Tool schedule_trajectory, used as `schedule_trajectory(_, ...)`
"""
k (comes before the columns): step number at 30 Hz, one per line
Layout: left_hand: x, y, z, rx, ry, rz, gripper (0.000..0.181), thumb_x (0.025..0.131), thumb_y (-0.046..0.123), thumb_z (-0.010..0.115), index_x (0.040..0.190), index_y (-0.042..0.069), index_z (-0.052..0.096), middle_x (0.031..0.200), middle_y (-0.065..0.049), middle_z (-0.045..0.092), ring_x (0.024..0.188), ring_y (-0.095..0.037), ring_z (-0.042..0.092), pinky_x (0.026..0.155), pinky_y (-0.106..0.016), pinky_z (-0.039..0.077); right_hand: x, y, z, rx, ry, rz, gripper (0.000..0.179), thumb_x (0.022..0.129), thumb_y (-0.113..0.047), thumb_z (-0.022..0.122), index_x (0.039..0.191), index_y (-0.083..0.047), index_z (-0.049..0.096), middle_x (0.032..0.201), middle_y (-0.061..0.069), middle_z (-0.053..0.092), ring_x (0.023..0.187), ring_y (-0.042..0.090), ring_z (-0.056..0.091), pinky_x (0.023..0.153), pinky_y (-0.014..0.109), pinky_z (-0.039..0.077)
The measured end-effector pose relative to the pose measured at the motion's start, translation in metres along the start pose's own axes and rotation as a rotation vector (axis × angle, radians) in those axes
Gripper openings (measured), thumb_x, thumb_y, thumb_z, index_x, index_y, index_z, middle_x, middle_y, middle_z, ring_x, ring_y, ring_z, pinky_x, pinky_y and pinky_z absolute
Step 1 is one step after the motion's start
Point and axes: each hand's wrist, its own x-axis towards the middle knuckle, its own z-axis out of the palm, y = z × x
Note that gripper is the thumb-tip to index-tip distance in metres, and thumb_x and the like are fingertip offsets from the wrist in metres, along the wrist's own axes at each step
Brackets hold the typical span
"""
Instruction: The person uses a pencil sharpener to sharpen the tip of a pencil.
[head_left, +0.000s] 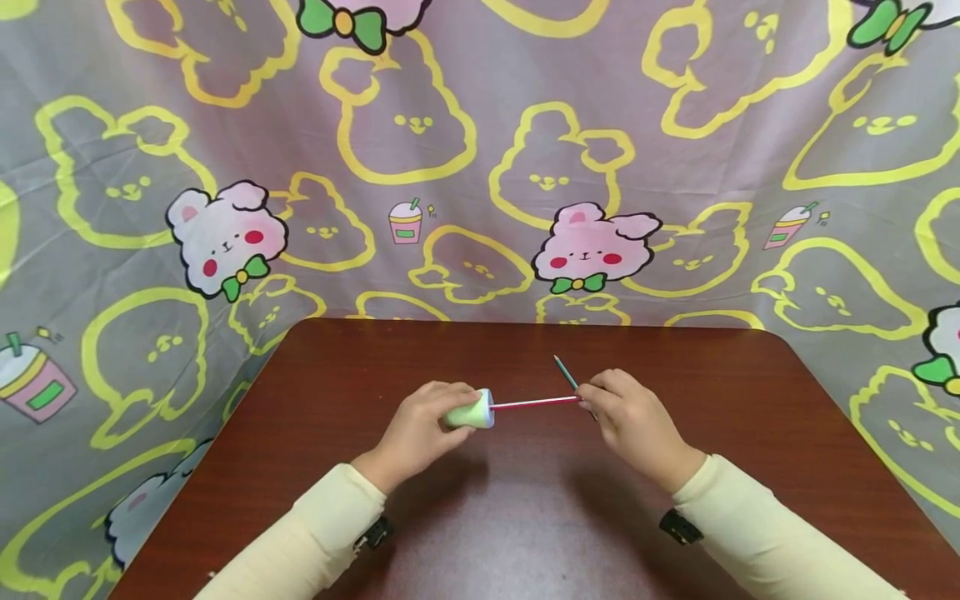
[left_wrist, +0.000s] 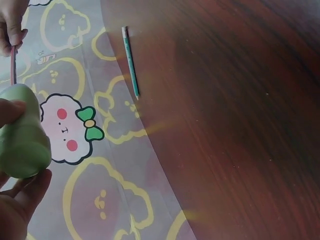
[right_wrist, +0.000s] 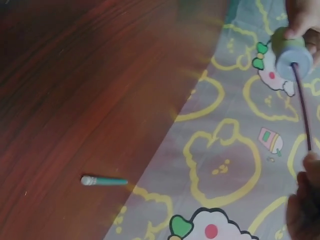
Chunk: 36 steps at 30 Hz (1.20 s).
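Long pale cream sleeves [head_left: 772, 521], with a black strap [head_left: 681, 527] beneath each

The head camera is looking forward and down from above the near side of the table [head_left: 750, 400], standing farthest back and taking in the left hand [head_left: 420, 427], the right hand [head_left: 636, 427] and the patterned cloth [head_left: 480, 196] beyond. The left wrist camera is viewing from close beside the left hand, facing across the table toward the cloth; the right wrist camera is doing likewise beside the right hand. Both close views (each appearing tilted against the head view) are sharing the teal pencil [left_wrist: 131, 62], the green container [left_wrist: 25, 137] and the table edge.
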Motion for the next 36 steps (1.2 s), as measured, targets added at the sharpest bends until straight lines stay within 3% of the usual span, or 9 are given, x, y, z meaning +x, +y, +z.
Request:
schedule_trajectory(4, 0.000, -0.002, 0.001, 0.092, 0.020, 0.120, 0.045, 0.062, 0.003, 0.088, 0.105, 0.006, 0.074, 0.103, -0.009, 0.071, 0.094, -0.026, 0.064, 0.077, -0.033, 0.055, 0.002, -0.004, -0.004, 0.069, -0.107, 0.125, 0.018, 0.070, 0.007, 0.079, 0.085, -0.001, 0.073, 0.077, -0.001, 0.060, 0.069, 0.011, 0.056, 0.060, 0.026, 0.051)
schedule_trajectory(9, 0.002, -0.003, 0.000, 0.196, 0.034, 0.254, 0.046, 0.062, 0.004, 0.088, 0.105, 0.010, 0.074, 0.105, -0.008, 0.070, 0.096, -0.025, 0.062, 0.079, -0.032, 0.055, 0.007, -0.006, -0.015, 0.271, -0.424, 0.474, 0.011, 0.083, 0.000, 0.071, 0.093, 0.001, 0.074, 0.077, -0.004, 0.063, 0.066, 0.008, 0.053, 0.058, 0.024, 0.046)
schedule_trajectory(12, 0.003, -0.003, 0.000, 0.214, 0.020, 0.280, 0.046, 0.062, 0.005, 0.088, 0.106, 0.011, 0.074, 0.106, -0.008, 0.069, 0.097, -0.025, 0.062, 0.079, -0.032, 0.055, 0.009, -0.006, -0.018, 0.290, -0.526, 0.566, 0.012, 0.086, -0.004, 0.068, 0.097, 0.001, 0.073, 0.080, -0.003, 0.064, 0.069, 0.010, 0.053, 0.060, 0.026, 0.046)
schedule_trajectory(15, 0.003, -0.004, -0.001, 0.168, -0.010, 0.200, 0.045, 0.064, 0.005, 0.087, 0.106, 0.010, 0.074, 0.106, -0.007, 0.070, 0.097, -0.024, 0.062, 0.080, -0.033, 0.054, 0.006, -0.005, -0.015, 0.170, -0.472, 0.419, 0.011, 0.085, -0.007, 0.071, 0.095, -0.004, 0.074, 0.082, -0.005, 0.063, 0.072, 0.009, 0.055, 0.062, 0.028, 0.049)
schedule_trajectory(18, 0.002, -0.006, -0.003, 0.050, -0.046, 0.029, 0.043, 0.065, 0.003, 0.086, 0.106, 0.008, 0.074, 0.106, -0.005, 0.070, 0.097, -0.023, 0.063, 0.080, -0.032, 0.054, 0.001, -0.002, -0.007, 0.005, -0.300, 0.174, 0.013, 0.081, -0.009, 0.075, 0.095, -0.008, 0.074, 0.084, -0.006, 0.062, 0.076, 0.010, 0.058, 0.063, 0.030, 0.051)
schedule_trajectory(22, 0.000, -0.005, -0.007, -0.124, -0.089, -0.178, 0.041, 0.067, 0.000, 0.084, 0.106, 0.006, 0.073, 0.107, -0.006, 0.070, 0.098, -0.023, 0.063, 0.079, -0.031, 0.053, -0.005, 0.003, 0.000, -0.060, -0.103, -0.059, 0.017, 0.095, -0.017, 0.060, 0.097, -0.005, 0.071, 0.085, -0.001, 0.065, 0.074, 0.015, 0.059, 0.061, 0.032, 0.051)
schedule_trajectory(28, -0.001, -0.001, -0.012, -0.180, -0.135, -0.221, 0.040, 0.069, 0.000, 0.083, 0.107, 0.005, 0.073, 0.108, -0.008, 0.070, 0.095, -0.023, 0.063, 0.075, -0.028, 0.053, -0.005, 0.003, 0.004, -0.075, -0.004, -0.144, 0.036, 0.103, -0.021, 0.041, 0.091, -0.004, 0.071, 0.075, -0.001, 0.064, 0.065, 0.016, 0.058, 0.057, 0.032, 0.049)
schedule_trajectory(32, -0.001, 0.000, -0.011, -0.094, -0.104, -0.095, 0.042, 0.066, 0.000, 0.085, 0.106, 0.005, 0.074, 0.106, -0.008, 0.071, 0.095, -0.024, 0.062, 0.073, -0.026, 0.054, -0.002, 0.001, -0.001, -0.004, -0.112, -0.023, 0.010, 0.091, -0.010, 0.063, 0.089, -0.006, 0.073, 0.073, -0.005, 0.066, 0.063, 0.010, 0.059, 0.053, 0.030, 0.049)
schedule_trajectory(36, 0.001, -0.002, -0.008, 0.060, -0.036, 0.132, 0.042, 0.063, 0.003, 0.087, 0.103, 0.007, 0.075, 0.106, -0.009, 0.071, 0.096, -0.025, 0.063, 0.076, -0.029, 0.055, 0.005, 0.000, -0.013, 0.377, -0.484, 0.390, 0.012, 0.085, -0.006, 0.069, 0.095, -0.001, 0.074, 0.071, 0.000, 0.066, 0.060, 0.008, 0.057, 0.055, 0.028, 0.049)
